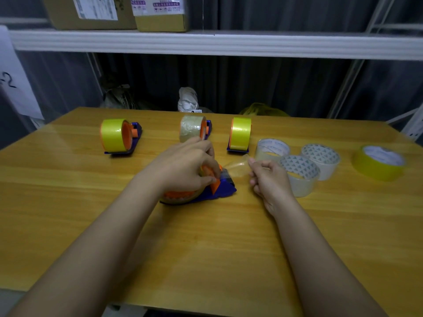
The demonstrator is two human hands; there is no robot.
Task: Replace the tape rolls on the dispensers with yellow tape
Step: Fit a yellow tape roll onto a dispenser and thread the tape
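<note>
A blue and orange dispenser (219, 191) with a clear tape roll lies on its side at the table's middle. My left hand (185, 165) grips it from above, fingers curled on the orange part. My right hand (267, 177) pinches the free end of clear tape (237, 167) pulled out from that dispenser. At the back stand three dispensers: one with yellow tape (114, 136) on the left, one with clear tape (193, 128) behind my left hand, one with yellow tape (240, 133) to its right. A loose yellow roll (378, 162) lies at the far right.
Three loose clear rolls (297, 170) lie in a cluster right of my right hand. The wooden table (206, 248) ends close to my body. A white shelf (206, 42) with cardboard boxes runs overhead at the back. Bags lie behind the table.
</note>
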